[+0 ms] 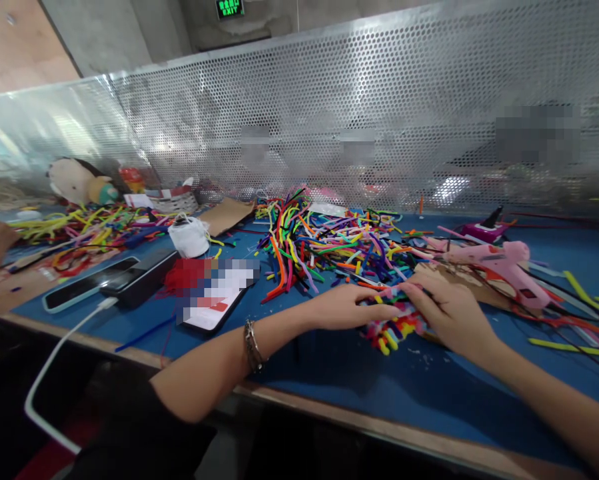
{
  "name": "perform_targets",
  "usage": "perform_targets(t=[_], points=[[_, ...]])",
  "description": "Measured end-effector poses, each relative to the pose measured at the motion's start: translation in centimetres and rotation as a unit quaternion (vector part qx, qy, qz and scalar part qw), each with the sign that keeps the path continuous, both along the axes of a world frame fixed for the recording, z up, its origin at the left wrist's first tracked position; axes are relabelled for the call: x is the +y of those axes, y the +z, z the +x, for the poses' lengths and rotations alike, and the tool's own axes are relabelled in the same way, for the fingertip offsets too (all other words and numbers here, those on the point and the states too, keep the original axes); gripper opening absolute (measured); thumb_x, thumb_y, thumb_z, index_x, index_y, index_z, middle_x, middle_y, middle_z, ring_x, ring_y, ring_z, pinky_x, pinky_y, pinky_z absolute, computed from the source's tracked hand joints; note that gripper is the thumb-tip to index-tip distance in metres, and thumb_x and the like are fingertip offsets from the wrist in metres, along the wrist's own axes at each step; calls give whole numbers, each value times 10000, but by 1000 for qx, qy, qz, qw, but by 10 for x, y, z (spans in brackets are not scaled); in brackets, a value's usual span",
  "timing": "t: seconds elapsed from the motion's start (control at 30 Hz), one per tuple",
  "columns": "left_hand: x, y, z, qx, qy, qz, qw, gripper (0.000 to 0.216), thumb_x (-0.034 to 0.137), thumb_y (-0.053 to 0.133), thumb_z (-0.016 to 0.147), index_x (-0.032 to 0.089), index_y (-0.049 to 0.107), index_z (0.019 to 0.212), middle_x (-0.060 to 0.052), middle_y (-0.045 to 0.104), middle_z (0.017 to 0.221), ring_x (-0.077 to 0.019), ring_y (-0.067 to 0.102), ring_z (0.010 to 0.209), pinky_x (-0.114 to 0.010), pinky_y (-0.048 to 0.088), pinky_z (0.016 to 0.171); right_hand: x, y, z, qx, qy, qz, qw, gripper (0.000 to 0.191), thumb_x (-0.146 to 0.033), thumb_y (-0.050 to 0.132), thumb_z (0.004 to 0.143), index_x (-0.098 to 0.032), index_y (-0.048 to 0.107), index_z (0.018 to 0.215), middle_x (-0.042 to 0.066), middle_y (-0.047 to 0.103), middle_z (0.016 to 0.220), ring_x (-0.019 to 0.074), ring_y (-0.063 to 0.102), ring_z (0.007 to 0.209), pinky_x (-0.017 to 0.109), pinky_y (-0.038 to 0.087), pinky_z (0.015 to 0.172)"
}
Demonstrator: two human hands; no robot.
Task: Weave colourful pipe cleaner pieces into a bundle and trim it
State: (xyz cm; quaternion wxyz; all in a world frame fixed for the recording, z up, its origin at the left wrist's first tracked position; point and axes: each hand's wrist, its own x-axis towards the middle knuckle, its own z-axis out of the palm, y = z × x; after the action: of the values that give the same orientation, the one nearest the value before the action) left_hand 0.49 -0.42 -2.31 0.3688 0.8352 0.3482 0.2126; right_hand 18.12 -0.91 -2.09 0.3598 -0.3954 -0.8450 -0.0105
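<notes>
Blue tabletop (pixel 319 380): one, with a wooden edge along the near side.
Hands at work: two, both part-closed, fingers bent and gripping the same piece.
Left hand (pixel 349 307): thumb and fingers closed on the piece's left side; one metal bracelet (pixel 252 345) at the wrist.
Right hand (pixel 446 310): thumb and fingers pinching its upper right side.
Fuzzy-stem bundle (pixel 390 339): one, multicoloured, between the two hands above the front of the table; stems too crowded to count.
Loose stem piles: two, a middle pile (pixel 329 240) just beyond the hands and a left pile (pixel 74 223).
Pink glue gun (pixel 516 263): one, lying right of the hands.
Phones: two, a bright-screened phone (pixel 219 300) near the left forearm and a dark-screened phone (pixel 86 283) farther left.
White cable (pixel 46 380): one, its plug beside the black box (pixel 142 277).
White roll (pixel 189 238): one, behind the phones.
Perforated metal screen (pixel 319 100): across the back.
</notes>
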Motion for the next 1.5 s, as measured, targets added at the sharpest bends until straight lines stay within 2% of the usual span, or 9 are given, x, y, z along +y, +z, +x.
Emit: perform_targets(t=[0.1,0.23,0.4,0.5,0.63,0.87,1.13,1.33,1.5], points=[[3,-2,-2,-70,21,-114,991,292,373,557,732,149,586,918,16,580,812,-94,514,701,-188,402,655,0,-1,2,63,-44,49,996,322,-354,343,839,-213,431,563,-24,457,463,120,443,440,231,332,447],[-1,-5,1,-196,12,-223,955,284,382,541,751,130,592,872,-8,588,714,-92,540,629,-210,437,624,-5,-4,0,149,-73,71,984,319,-331,348,838,-218,392,543,-32,415,443,115,411,414,231,325,414],[-7,-7,8,-254,-35,-323,911,215,258,440,843,143,558,981,-6,593,643,-92,592,577,-212,462,586,-7,-7,-4,202,-15,23,979,361,-451,331,841,-210,484,619,-11,499,521,127,479,479,235,387,445],[-5,-7,8,-255,-3,-312,915,208,233,420,858,130,568,961,8,588,587,-77,590,533,-203,458,606,-7,-8,-6,221,41,-77,971,415,-541,303,824,-212,523,698,-1,568,623,141,536,558,245,435,501],[-3,-10,8,-280,-9,-295,913,203,249,446,846,149,566,975,11,606,632,-80,600,543,-202,456,613,-8,-9,-9,254,21,-177,951,486,-603,234,811,-217,503,687,11,573,625,164,544,568,276,453,538],[-7,-10,8,-208,-30,-218,953,123,127,542,750,125,541,873,27,572,678,-36,519,467,-167,450,520,-13,-4,-7,173,-84,-119,974,477,-591,225,812,-236,350,520,20,428,445,171,443,475,288,357,450],[-8,-13,5,-105,-57,-104,987,173,242,482,805,108,499,697,12,557,613,-41,515,442,-150,421,493,-11,2,-7,138,-91,-104,981,483,-613,201,805,-249,349,525,27,463,430,165,424,429,288,341,430],[-10,-11,6,-160,-71,-207,963,73,153,441,821,107,485,785,25,561,595,-30,487,374,-171,442,480,-13,4,-8,138,-97,-82,982,479,-613,206,805,-246,345,530,15,454,438,157,412,435,279,327,423],[-11,-8,10,-194,-11,-277,941,118,143,478,799,107,517,694,42,550,538,-43,511,407,-174,428,477,-10,0,-6,160,-71,-115,978,464,-592,215,814,-241,343,539,16,432,471,154,395,464,273,339,429]])
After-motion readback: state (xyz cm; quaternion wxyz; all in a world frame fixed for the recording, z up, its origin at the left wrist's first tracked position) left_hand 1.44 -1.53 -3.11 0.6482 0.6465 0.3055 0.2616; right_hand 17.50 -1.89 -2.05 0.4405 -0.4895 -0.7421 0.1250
